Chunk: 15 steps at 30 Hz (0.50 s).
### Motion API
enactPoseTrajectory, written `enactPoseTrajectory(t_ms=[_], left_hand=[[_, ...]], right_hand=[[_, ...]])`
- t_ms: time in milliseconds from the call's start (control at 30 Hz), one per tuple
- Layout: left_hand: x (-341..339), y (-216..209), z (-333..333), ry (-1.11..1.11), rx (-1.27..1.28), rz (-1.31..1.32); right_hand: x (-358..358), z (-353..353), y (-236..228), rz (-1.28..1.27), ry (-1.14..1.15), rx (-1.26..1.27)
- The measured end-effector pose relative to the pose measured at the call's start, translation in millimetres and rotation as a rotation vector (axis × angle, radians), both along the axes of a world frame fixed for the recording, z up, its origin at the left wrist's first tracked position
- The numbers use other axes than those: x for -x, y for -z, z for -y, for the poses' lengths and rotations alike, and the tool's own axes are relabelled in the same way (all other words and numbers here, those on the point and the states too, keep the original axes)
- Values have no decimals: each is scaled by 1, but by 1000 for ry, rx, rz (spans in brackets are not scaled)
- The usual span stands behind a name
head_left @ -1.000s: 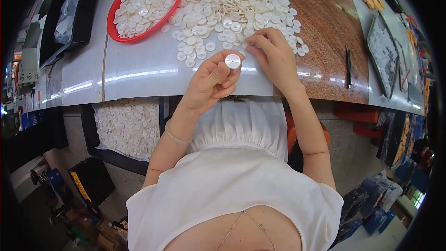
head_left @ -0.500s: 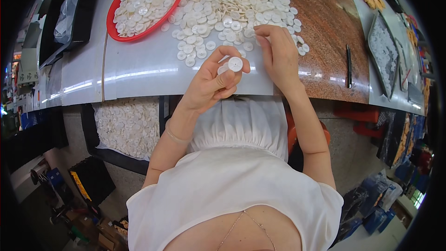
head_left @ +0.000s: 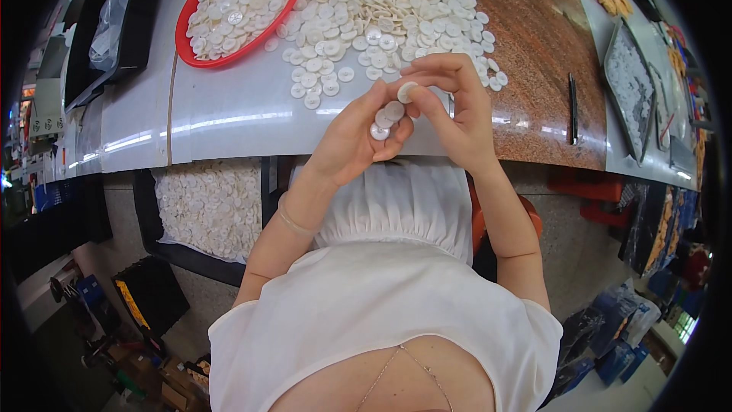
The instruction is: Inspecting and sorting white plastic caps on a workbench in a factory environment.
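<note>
My left hand [head_left: 357, 137] is closed on a small stack of round white buttons [head_left: 386, 118] just above the table's front edge. My right hand [head_left: 450, 107] pinches one more white button [head_left: 406, 92] between thumb and fingers, right beside the stack. Both hands meet over the bare white sheet, just below a big loose pile of white buttons [head_left: 381, 8] spread across the table.
A red round tray [head_left: 188, 21] full of white buttons sits at the back left. A black pen [head_left: 573, 107] lies on the brown table top to the right. A dark tray [head_left: 631, 85] stands at the far right. Below the table, a black crate [head_left: 210, 206] holds many buttons.
My right hand has left the pile with one button and come to the left hand. The left hand has turned, so the stack now faces sideways.
</note>
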<state>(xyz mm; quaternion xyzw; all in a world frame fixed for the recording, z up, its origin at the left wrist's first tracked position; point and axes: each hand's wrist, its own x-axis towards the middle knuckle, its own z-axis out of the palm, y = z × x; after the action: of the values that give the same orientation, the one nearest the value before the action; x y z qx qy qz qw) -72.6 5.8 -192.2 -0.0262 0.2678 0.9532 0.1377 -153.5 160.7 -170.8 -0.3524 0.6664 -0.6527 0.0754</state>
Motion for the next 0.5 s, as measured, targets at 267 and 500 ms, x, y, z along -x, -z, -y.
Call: enactPoseTrajectory(t_ms=[267,500], left_hand=[[-4,6,3,40,50,-19],[-3,6,5,32,-97,28]], right_hand=[[7,-3,1,-119,-32,-275],[48,-8,19,-576,430,-517]])
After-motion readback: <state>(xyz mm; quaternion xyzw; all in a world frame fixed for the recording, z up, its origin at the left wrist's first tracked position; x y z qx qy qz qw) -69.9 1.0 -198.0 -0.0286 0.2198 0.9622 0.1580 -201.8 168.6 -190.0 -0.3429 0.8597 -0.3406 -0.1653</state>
